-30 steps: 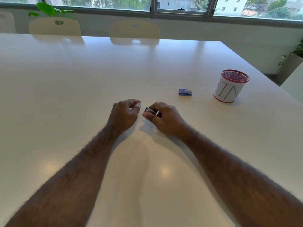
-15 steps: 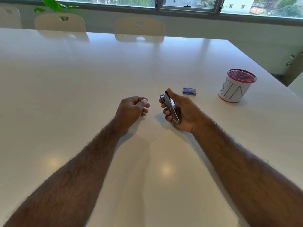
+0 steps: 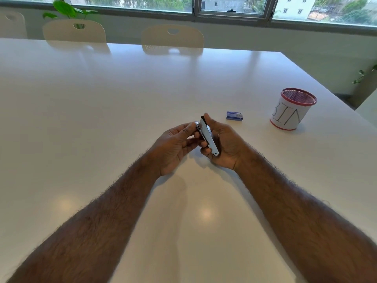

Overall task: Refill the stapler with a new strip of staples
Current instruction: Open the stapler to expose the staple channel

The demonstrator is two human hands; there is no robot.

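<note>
Item: small metal stapler [image 3: 208, 136], held above the white surface [image 3: 102, 119] in front of the person, between both hands. Right hand [image 3: 225, 148]: curled around the stapler body from the right, fingers wrapped under it, thumb up along its far end; closed on the stapler. Left hand [image 3: 175, 144]: fingertips and thumb pinching at the stapler's far, upper end, where a darker part shows beside the bright metal strip. Orientation: long axis runs from near-right to far-left, tilted, the near end lower toward the right palm and the far end raised toward the left fingertips; which end is the stapling nose cannot be told. Whether the magazine is yet open cannot be told. Step in hand, as judged: opening the stapler to expose the staple channel. Handling note: keep the right grip firm on the base only, leaving the top arm free to hinge; let the left fingertips pull at the very end, where leverage is best, and lift steadily, since a spring pusher may snap back. Associated: small blue box [image 3: 234, 116], presumably the staples, lying on the surface well beyond the hands to the right; mesh cup marked BIN [image 3: 289, 111] farther right, apart from it.
</note>
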